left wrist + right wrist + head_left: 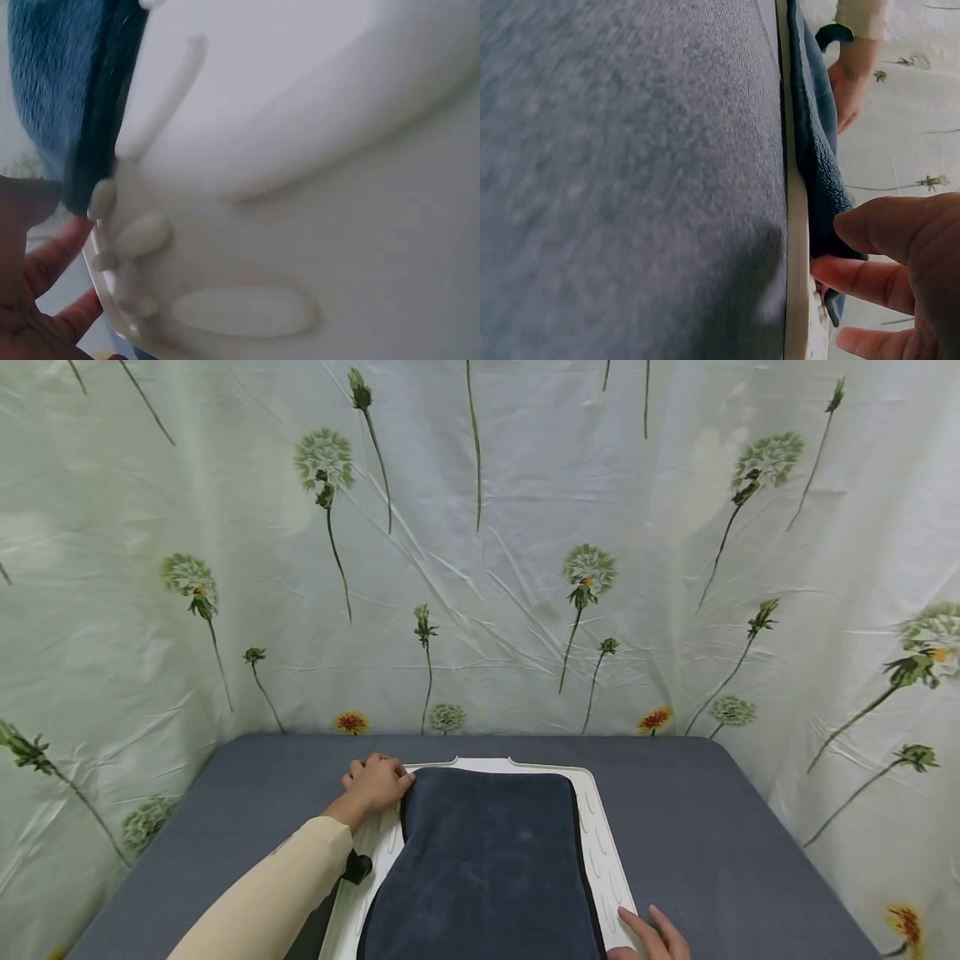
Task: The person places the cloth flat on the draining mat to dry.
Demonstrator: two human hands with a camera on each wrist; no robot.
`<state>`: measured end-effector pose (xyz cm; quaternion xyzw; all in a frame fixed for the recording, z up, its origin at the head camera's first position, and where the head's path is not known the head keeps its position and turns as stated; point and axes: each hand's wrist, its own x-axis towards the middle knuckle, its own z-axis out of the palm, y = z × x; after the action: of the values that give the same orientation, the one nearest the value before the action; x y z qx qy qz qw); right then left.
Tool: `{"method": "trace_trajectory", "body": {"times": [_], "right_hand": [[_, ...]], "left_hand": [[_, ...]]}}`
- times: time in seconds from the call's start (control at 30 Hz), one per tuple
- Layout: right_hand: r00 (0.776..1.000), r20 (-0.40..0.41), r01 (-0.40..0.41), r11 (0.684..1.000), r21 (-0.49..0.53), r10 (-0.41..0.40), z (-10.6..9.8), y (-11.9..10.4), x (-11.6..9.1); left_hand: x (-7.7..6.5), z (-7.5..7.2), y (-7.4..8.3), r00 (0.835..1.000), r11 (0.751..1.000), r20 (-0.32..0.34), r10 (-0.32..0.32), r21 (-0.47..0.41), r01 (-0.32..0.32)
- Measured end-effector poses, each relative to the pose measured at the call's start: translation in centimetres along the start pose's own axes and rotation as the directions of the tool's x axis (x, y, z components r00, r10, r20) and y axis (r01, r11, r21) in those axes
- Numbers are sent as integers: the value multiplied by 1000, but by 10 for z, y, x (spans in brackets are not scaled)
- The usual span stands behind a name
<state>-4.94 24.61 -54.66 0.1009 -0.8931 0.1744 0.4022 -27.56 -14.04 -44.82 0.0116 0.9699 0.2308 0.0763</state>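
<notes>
A dark blue plush cloth [487,852] with black edging lies over a white plastic tray [594,835]. My left hand [377,782] is at the cloth's far left corner. In the left wrist view, the left thumb and a finger [56,255] pinch that corner above the tray's rim. My right hand [651,937] is at the near right side, partly cut off by the head view's lower edge. The right wrist view shows its thumb [885,225] and index finger pinching the cloth's edge [821,165], the other fingers spread. Raised oval bumps [244,311] line the tray.
The tray stands on a grey fabric-covered table [697,827]. Behind and beside the table hangs a pale curtain [487,568] printed with dandelions. A black device [357,867] is strapped at my left wrist, over the tray's left side.
</notes>
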Motion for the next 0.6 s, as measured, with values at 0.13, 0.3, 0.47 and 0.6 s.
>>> {"method": "trace_trajectory", "body": {"times": [0.13, 0.3, 0.47, 0.6], "right_hand": [[955, -26, 296, 955, 35, -295, -1, 2, 14], [942, 11, 333, 936, 117, -336, -1, 4, 20], [963, 40, 253, 949, 189, -265, -3, 1, 20], [968, 55, 231, 952, 201, -247, -2, -2, 21]], "left_hand": [[4, -2, -3, 1000, 1000, 0, 8, -22, -8], [3, -4, -5, 1000, 998, 19, 8, -68, -7], [5, -4, -8, 999, 989, 53, -12, -149, 20], [7, -5, -11, 998, 983, 64, -13, -179, 24]]}}
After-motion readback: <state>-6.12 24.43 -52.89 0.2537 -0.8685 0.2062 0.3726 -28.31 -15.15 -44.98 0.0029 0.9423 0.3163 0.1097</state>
